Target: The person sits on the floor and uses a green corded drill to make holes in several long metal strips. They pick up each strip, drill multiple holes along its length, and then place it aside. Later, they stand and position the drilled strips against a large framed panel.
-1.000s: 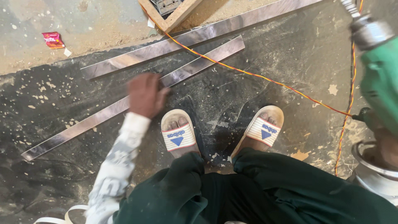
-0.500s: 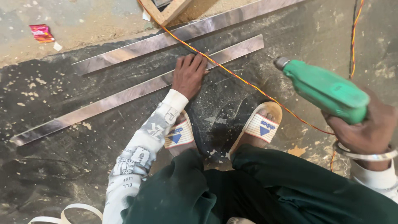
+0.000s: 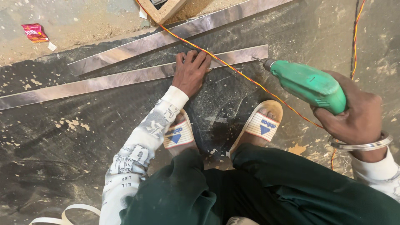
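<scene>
The near metal strip (image 3: 125, 79) lies flat on the dark, dusty floor (image 3: 62, 141), running from the far left edge to a cut end at the right, just before our feet. Half a second ago our left hand (image 3: 189, 73) was only arriving at it; now the palm rests on the strip with the fingers (image 3: 196, 58) spread and pressed down flat, pinning it. Our right hand (image 3: 354, 116) has swung the green drill (image 3: 310, 85) in from the right, fingers wrapped tight around the body, and the bit tip (image 3: 256, 59) now sits at the strip's right end, touching or just above it; we cannot tell which. We judge the strip is held ready for a hole near that end.

A second, longer strip (image 3: 166, 37) lies just beyond, parallel. The orange twisted cord (image 3: 233, 68) crosses both strips, passes right by our left fingertips and runs under the drill, so it lies close to the bit. Our sandals (image 3: 260, 125) stand near the work. A wooden frame corner (image 3: 166, 10) sits at the far edge, a red wrapper (image 3: 34, 32) far left, and a white band (image 3: 62, 214) near left.
</scene>
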